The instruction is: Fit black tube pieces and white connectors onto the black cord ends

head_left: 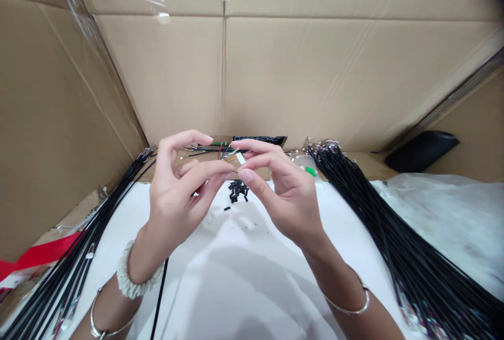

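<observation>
Both hands meet over the far part of the white work surface (pixel 252 256). A small white connector (pixel 240 158) sits between the fingers of my right hand (pixel 285 193), whose thumb and fingers are closed on it. Thin coloured wires (pixel 224 155) fan out just left of the connector. My left hand (pixel 185 187) pinches thumb to forefinger close to the right thumb, apparently on a thin wire; the tips hide most of it. Below the fingertips lies a pile of short black tube pieces (pixel 238 191). A black cable (pixel 159 298) runs down from beneath my left wrist.
Bundles of black cables lie on the left (pixel 106 214) and right (pixel 378 224). Cardboard walls (pixel 299 77) enclose the back and sides. A black object (pixel 421 151) and clear plastic sheeting (pixel 449 214) are at right. A green piece (pixel 311 171) lies behind my right hand.
</observation>
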A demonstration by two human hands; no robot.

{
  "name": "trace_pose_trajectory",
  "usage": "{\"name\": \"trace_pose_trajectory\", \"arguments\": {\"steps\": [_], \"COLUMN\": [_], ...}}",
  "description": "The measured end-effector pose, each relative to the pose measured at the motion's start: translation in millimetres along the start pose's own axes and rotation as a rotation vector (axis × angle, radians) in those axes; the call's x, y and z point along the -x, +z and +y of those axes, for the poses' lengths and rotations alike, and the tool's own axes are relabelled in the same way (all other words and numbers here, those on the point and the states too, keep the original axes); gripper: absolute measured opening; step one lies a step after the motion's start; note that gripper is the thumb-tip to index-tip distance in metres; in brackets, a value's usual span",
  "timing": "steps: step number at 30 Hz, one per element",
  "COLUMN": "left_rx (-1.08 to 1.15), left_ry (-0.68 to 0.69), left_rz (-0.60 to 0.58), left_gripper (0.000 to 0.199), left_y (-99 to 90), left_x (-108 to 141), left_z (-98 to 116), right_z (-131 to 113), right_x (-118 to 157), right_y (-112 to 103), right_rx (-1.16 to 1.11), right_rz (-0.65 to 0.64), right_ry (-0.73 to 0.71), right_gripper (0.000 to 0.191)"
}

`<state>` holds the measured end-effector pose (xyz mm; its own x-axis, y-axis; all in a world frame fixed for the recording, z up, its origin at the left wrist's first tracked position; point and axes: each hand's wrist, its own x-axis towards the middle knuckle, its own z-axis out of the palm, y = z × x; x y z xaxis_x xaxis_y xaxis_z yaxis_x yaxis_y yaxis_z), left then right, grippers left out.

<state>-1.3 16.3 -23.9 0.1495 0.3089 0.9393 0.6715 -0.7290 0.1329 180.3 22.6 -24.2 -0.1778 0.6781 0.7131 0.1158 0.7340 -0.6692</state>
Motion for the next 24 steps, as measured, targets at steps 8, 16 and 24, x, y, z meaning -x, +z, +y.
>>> {"name": "trace_pose_trajectory", "arguments": {"steps": [8,16,24], "left_rx": [0.032,-0.027,-0.019], "left_ry": [0.059,0.063,0.145], "left_rz": [-0.069,-0.071,-0.067], "left_gripper": [0.015,0.019,0.022], "left_y": [-0.2,0.9,2.0], "left_x": [-0.9,2.9,7.3], "left_z": [-0.8,6.1,8.2], "right_z": [-2.1,0.3,0.6], "right_x": [-4.7,-8.0,-9.9], "right_y": [-5.9,-13.1,-18.7], "right_rx": [-0.162,-0.303,-0.481], "right_rz": [-0.024,-0.139,-0.204], "right_ry": [0.281,0.424,0.612], "right_gripper": [0.013,0.018,0.021]}}
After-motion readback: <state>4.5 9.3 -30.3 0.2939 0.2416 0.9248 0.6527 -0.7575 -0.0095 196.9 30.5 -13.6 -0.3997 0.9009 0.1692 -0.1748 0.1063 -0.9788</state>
